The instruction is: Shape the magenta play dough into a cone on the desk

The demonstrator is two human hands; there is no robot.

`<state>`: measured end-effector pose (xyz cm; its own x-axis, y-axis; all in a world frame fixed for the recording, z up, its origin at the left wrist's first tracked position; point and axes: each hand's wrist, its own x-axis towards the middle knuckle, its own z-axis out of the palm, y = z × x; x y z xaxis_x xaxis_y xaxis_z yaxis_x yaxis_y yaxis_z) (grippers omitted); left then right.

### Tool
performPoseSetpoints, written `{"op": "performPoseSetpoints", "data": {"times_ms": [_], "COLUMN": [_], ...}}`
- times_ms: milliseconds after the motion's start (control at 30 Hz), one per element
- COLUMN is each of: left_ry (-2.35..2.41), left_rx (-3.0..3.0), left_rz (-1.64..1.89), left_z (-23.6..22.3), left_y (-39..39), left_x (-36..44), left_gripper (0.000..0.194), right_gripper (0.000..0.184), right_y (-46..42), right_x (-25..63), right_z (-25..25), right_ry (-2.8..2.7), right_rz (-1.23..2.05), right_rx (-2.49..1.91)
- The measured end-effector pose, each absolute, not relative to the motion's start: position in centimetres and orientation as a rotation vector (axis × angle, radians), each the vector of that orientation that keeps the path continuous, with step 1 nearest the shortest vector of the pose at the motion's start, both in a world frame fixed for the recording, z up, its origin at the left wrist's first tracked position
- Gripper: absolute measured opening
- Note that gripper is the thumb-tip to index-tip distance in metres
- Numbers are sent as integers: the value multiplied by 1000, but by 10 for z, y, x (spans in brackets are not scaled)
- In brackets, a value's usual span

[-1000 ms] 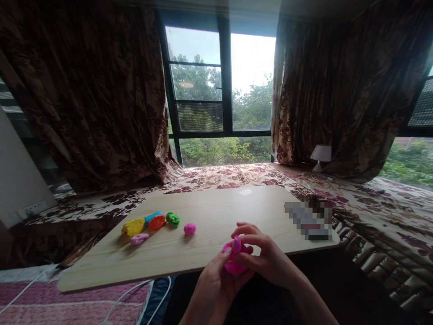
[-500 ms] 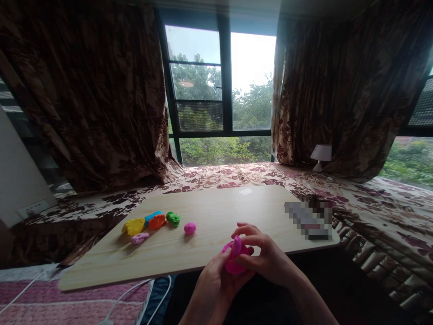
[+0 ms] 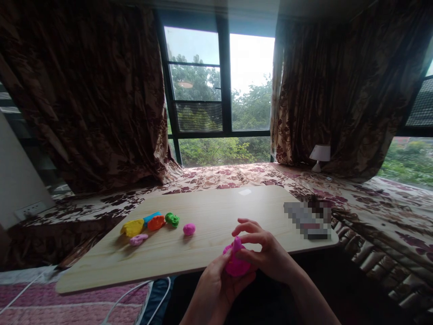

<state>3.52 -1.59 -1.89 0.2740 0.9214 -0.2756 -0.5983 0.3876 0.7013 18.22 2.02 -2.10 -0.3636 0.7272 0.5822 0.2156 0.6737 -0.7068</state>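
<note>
Both my hands hold one bright pink lump of modelling clay [image 3: 234,263] just above the near edge of a light wooden table [image 3: 209,212]. My left hand [image 3: 216,289] cups the lump from below, fingers curled round it. My right hand [image 3: 267,255] pinches a raised tip of the same clay between thumb and forefinger. On the table's left part lie loose clay pieces: yellow [image 3: 132,227], blue [image 3: 151,217], orange [image 3: 156,223], green [image 3: 172,220], pale pink [image 3: 138,239] and a pink ball [image 3: 189,229].
A blurred-out flat object [image 3: 308,220] lies at the table's right end. White cables [image 3: 135,293] run under the near left edge. A small white lamp [image 3: 320,156] stands on the floral-covered sill, with heavy curtains [image 3: 101,90] either side of the window.
My hands with the pink clay have sunk slightly toward me. The clay's raised tip looks thinner and more pinched. The pieces on the table have not moved.
</note>
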Motion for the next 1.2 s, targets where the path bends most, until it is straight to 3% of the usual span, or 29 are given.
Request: {"op": "performPoseSetpoints", "data": {"times_ms": [500, 667, 833, 1200], "left_ry": [737, 794, 787, 746], "left_rx": [535, 524, 506, 463], "left_rz": [1084, 1063, 1078, 1061], "left_z": [-15, -18, -18, -7], "left_y": [-18, -16, -16, -19], "left_x": [36, 38, 39, 37], "left_gripper": [36, 34, 31, 36], "right_gripper": [22, 14, 38, 23], "right_y": [23, 23, 17, 11], "right_x": [183, 181, 182, 183], "right_z": [-7, -3, -1, 7], "right_ry": [-1897, -1902, -1957, -2075], "right_rz": [702, 637, 523, 257], "right_rx": [-695, -698, -753, -793]}}
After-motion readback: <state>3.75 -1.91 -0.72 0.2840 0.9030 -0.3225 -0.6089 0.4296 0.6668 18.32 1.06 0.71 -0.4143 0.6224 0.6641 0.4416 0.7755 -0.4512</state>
